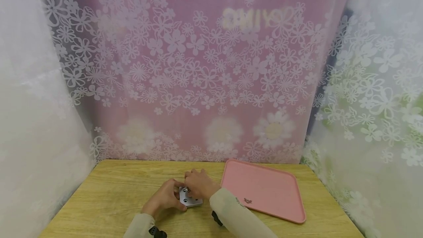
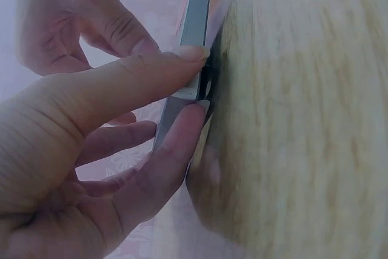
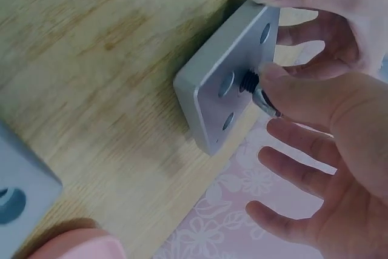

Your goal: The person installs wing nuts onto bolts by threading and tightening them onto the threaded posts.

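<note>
A silver-grey metal plate (image 1: 191,202) with several round holes is over the wooden table, in front of the person. The left hand (image 1: 166,195) grips its left side, with the thumb and fingers along the edges. Seen edge-on in the left wrist view, the plate (image 2: 195,19) passes behind that hand's fingertips. The right hand (image 1: 199,183) reaches over the top and pinches a screw (image 3: 249,81) with a black thread and a silvery head. The screw's tip sits at one of the holes in the plate's face. The right hand's other fingers are spread away from the plate.
A pink tray (image 1: 264,188) lies to the right, partly behind the right sleeve. Small dark metal pieces (image 1: 247,201) rest near its front edge. A second grey block (image 3: 24,177) with a hole shows in the right wrist view's corner. Flowered curtains (image 1: 198,65) surround the table.
</note>
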`<control>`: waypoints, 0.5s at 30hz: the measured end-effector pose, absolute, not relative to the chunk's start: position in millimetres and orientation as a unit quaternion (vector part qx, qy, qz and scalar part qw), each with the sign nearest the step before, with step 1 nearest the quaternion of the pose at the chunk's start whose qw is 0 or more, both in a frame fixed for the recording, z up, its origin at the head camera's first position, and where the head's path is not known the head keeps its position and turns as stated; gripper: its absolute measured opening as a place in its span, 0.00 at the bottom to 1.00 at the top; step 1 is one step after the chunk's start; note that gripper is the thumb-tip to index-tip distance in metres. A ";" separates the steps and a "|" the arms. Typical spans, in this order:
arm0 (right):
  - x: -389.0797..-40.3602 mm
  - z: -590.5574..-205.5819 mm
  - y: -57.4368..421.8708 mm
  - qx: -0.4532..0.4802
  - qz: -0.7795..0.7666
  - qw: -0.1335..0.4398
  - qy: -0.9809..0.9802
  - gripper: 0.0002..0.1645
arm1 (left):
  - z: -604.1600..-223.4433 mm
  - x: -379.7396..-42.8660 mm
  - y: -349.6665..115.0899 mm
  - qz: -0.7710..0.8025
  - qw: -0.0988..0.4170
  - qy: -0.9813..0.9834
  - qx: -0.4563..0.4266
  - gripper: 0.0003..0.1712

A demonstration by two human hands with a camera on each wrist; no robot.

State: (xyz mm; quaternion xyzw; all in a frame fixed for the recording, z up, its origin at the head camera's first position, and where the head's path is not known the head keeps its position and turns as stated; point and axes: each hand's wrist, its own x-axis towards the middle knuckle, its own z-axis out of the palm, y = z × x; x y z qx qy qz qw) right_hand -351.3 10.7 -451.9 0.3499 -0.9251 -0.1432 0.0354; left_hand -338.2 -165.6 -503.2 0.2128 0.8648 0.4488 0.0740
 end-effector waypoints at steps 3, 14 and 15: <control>-352.0 -450.3 14.0 0.354 -0.140 0.035 -0.924 0.16 | -504.5 -338.5 -165.6 0.448 0.072 0.867 0.206 0.45; -352.6 -442.2 19.6 0.389 -0.113 0.015 -0.914 0.30 | -503.7 -338.7 -164.2 0.445 0.061 0.867 0.216 0.32; -352.6 -442.0 19.6 0.390 -0.118 0.016 -0.913 0.30 | -503.7 -339.1 -163.9 0.446 0.061 0.866 0.217 0.31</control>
